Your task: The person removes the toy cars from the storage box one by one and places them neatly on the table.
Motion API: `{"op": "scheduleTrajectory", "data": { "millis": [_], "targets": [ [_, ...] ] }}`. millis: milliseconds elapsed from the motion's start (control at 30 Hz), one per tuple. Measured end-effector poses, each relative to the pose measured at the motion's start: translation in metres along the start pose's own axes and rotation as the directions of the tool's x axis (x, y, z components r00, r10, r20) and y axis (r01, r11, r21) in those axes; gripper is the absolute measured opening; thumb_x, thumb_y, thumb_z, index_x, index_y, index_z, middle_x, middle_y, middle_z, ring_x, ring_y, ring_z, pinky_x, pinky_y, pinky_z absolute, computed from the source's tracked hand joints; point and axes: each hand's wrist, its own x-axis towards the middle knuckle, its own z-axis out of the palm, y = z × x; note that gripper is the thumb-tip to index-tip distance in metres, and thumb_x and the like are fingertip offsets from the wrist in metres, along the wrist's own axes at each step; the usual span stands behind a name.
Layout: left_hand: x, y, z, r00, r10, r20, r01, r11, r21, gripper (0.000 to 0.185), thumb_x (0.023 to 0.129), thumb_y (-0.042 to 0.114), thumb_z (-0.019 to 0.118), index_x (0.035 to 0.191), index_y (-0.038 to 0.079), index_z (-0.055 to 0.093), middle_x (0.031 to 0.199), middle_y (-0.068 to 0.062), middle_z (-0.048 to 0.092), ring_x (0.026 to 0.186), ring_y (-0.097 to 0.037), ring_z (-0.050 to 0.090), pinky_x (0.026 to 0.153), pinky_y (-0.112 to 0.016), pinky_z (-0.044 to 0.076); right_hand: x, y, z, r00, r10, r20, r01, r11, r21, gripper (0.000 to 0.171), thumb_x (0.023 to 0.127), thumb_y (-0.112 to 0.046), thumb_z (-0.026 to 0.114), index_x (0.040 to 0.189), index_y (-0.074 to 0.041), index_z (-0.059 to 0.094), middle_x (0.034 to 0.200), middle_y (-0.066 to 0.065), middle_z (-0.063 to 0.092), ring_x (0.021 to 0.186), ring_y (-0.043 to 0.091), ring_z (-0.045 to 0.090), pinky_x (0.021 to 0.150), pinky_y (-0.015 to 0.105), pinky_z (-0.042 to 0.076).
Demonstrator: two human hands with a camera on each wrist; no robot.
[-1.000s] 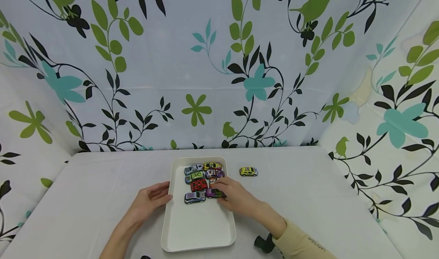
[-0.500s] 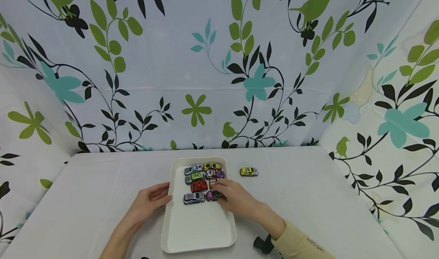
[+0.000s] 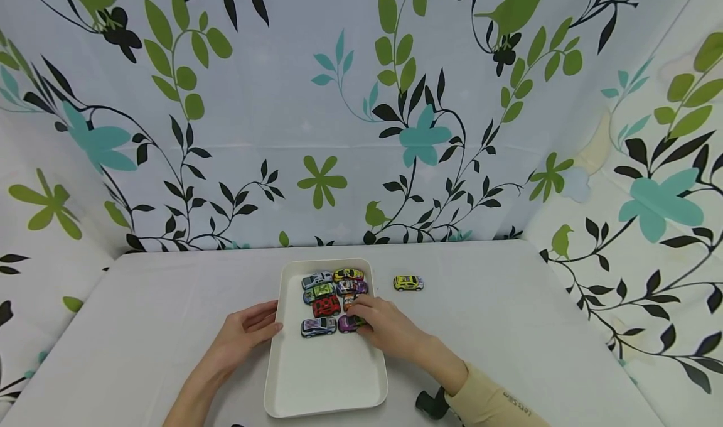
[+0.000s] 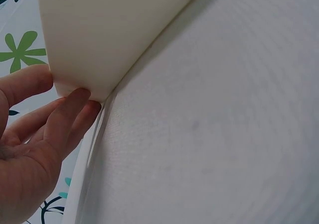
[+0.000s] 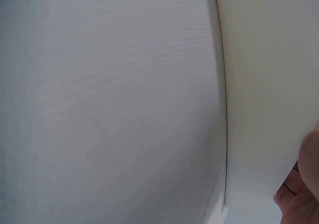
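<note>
A white tray (image 3: 326, 377) lies on the table with several toy cars in its far half. My right hand (image 3: 392, 328) reaches over the right rim and pinches a purple toy car (image 3: 347, 324) at the near end of the group. Beside it on the left sits a silver-blue toy car (image 3: 318, 327); a red toy car (image 3: 326, 306) is just beyond. An orange toy car (image 3: 348, 301) is partly hidden by my right fingers. My left hand (image 4: 45, 134) touches the tray's outer left wall with loosely extended fingers. The right wrist view shows only part of the right hand (image 5: 301, 189).
A yellow toy car (image 3: 408, 282) stands on the white table (image 3: 480, 314) to the right of the tray. A black object (image 3: 432, 404) lies near the right sleeve. Patterned cloth (image 3: 254, 113) hangs behind the table and at its sides.
The purple car, in my right hand, has shifted slightly toward the near side, and the silver-blue car beside it has slid slightly too. My left hand stays at the tray's side.
</note>
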Motion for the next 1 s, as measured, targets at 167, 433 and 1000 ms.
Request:
{"op": "scheduleTrajectory", "data": {
  "millis": [167,433,1000],
  "targets": [
    [-0.001,-0.001,-0.001,1.000,0.018,0.016,-0.018,1.000,0.006,0.061,0.092,0.011,0.072,0.144,-0.007,0.046,0.145,-0.028,0.050,0.135,-0.040,0.050,0.096,-0.031,0.056,-0.001,-0.001,-0.001,1.000,0.000,-0.005,0.000,1.000,0.017,0.028,0.090,-0.004,0.073,0.117,-0.009,0.069,0.121,0.003,0.065,0.112,0.018,0.065,0.096,0.033,0.056],
    [-0.001,-0.002,0.000,1.000,0.008,0.006,-0.008,1.000,-0.004,0.060,0.091,0.011,0.073,0.143,-0.005,0.048,0.144,-0.026,0.052,0.135,-0.038,0.051,0.096,-0.030,0.055,-0.002,0.000,0.000,0.999,-0.021,-0.026,0.022,0.999,0.035,0.028,0.090,-0.002,0.073,0.117,-0.009,0.069,0.119,0.002,0.065,0.109,0.016,0.065,0.096,0.030,0.056],
    [-0.001,0.000,0.000,1.000,0.007,0.004,-0.007,1.000,0.018,0.061,0.091,0.012,0.073,0.144,-0.004,0.048,0.144,-0.026,0.052,0.134,-0.038,0.051,0.096,-0.032,0.056,-0.002,-0.003,-0.014,0.994,-0.054,-0.096,0.062,0.995,0.075,0.033,0.089,-0.003,0.074,0.121,-0.007,0.069,0.118,0.005,0.065,0.106,0.014,0.065,0.093,0.022,0.055]
  ]
}}
